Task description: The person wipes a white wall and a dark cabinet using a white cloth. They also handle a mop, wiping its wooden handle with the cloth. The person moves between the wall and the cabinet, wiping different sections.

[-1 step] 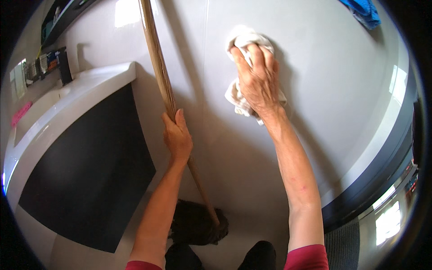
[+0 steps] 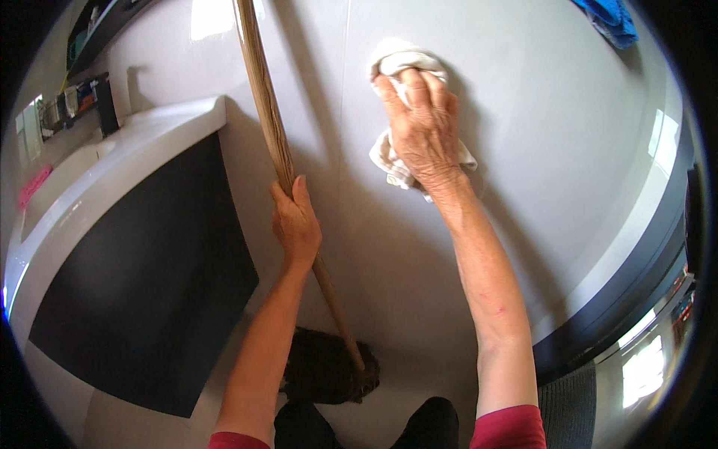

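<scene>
My left hand (image 2: 296, 224) is wrapped round the wooden handle of a broom (image 2: 268, 112), thumb pointing up along it. The handle leans, rising toward the upper left. Its dark, bristly head (image 2: 321, 367) rests on the floor near my feet. My right hand (image 2: 426, 123) presses a crumpled white cloth (image 2: 404, 56) against the pale grey wall (image 2: 396, 247). The fingers are bent into the cloth, and folds of it stick out above the fingertips and below the palm.
At left stands a white washbasin (image 2: 179, 116) with a black tap (image 2: 107, 108) and a dark cabinet front (image 2: 149, 277). A pink cloth (image 2: 35, 185) lies on the basin's far-left rim. Something blue and cloth-like (image 2: 609, 22) hangs at upper right. A dark curved edge (image 2: 621, 307) runs down the right.
My right hand and the white cloth have shifted slightly up and left on the wall. My left hand keeps its hold on the broom handle.
</scene>
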Available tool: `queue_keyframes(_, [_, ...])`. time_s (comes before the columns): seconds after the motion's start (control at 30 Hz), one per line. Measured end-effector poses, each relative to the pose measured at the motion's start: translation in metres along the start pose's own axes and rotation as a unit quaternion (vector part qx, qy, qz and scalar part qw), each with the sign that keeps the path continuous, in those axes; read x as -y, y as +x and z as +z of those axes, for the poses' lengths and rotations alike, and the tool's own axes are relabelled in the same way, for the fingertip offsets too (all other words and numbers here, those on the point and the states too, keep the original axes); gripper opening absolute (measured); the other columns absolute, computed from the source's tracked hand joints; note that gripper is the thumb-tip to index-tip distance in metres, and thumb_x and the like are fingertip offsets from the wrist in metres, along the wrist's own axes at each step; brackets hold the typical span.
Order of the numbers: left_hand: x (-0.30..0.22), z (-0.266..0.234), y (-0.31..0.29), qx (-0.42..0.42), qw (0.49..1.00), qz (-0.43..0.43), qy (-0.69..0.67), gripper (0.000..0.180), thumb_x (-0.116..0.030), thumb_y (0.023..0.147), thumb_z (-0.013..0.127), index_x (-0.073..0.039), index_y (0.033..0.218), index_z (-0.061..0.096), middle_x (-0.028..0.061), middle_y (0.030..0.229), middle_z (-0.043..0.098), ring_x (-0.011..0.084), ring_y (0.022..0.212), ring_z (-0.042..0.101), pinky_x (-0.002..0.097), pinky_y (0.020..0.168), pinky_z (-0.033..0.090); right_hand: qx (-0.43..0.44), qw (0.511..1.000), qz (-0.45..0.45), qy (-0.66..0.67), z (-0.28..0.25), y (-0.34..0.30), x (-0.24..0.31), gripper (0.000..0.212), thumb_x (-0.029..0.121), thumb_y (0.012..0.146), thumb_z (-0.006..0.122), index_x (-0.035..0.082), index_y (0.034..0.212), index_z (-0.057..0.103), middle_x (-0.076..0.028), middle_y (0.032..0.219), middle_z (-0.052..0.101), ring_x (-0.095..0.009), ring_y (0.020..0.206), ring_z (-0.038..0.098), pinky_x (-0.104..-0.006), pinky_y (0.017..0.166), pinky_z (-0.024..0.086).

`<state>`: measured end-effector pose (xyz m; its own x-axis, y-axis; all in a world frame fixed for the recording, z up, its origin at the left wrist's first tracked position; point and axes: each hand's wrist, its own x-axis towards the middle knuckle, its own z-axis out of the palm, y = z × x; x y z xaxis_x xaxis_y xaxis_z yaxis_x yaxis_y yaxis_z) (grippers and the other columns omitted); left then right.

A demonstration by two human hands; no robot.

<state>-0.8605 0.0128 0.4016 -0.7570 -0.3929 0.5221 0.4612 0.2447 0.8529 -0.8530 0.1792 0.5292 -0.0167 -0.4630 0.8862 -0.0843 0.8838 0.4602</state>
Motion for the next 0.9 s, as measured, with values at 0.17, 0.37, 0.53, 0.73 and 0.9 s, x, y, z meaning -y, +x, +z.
queue_keyframes(0.17, [0.021,0.004,0.007,-0.038,0.995,0.082,0.043,0.037,-0.04,0.097,0.038,-0.004,0.092,0.043,0.0097,0.058,0.051,0.0286,0.052,0.056,0.0404,0.047,0.042,0.042,0.989,-0.129,0.053,0.035,-0.068,0.058,0.023,0.016,0.085,0.06,0.01,0.106,0.064,-0.003,0.111,0.054,-0.018,0.102,0.043,-0.0326,0.078,0.044])
queue_keyframes(0.37, [0.019,0.003,0.009,-0.049,0.994,0.075,0.066,0.037,-0.041,0.097,0.039,-0.006,0.089,0.044,0.0064,0.055,0.052,0.024,0.047,0.055,0.0367,0.042,0.041,0.158,0.958,-0.194,0.138,0.024,-0.172,0.11,0.031,0.015,0.07,0.06,0.007,0.1,0.062,-0.003,0.107,0.051,-0.017,0.094,0.045,-0.0312,0.073,0.043])
queue_keyframes(0.53, [0.014,0.007,0.004,-0.051,0.994,0.095,0.028,0.035,-0.042,0.097,0.039,-0.008,0.088,0.043,0.0002,0.049,0.048,0.0138,0.04,0.052,0.0281,0.035,0.039,0.253,0.922,-0.202,0.213,0.011,-0.311,0.135,0.024,0.015,0.073,0.059,0.009,0.097,0.062,0.0,0.099,0.051,-0.014,0.096,0.046,-0.0312,0.072,0.041])
queue_keyframes(0.73, [0.018,0.006,0.006,-0.056,0.993,0.106,0.022,0.036,-0.043,0.097,0.037,-0.009,0.088,0.042,-0.003,0.048,0.045,0.0106,0.038,0.052,0.0259,0.034,0.038,0.346,0.87,-0.265,0.23,-0.01,-0.375,0.137,0.028,0.018,0.075,0.057,0.011,0.102,0.061,-0.002,0.103,0.051,-0.015,0.098,0.047,-0.0323,0.076,0.042])
queue_keyframes(0.9, [0.021,0.006,0.006,-0.061,0.992,0.096,0.052,0.037,-0.044,0.097,0.035,-0.009,0.089,0.043,-0.003,0.047,0.045,0.0104,0.038,0.052,0.0256,0.033,0.038,0.335,0.899,-0.233,0.162,-0.006,-0.291,0.102,0.029,0.021,0.08,0.053,0.011,0.105,0.061,-0.006,0.11,0.052,-0.02,0.104,0.048,-0.0355,0.085,0.041])
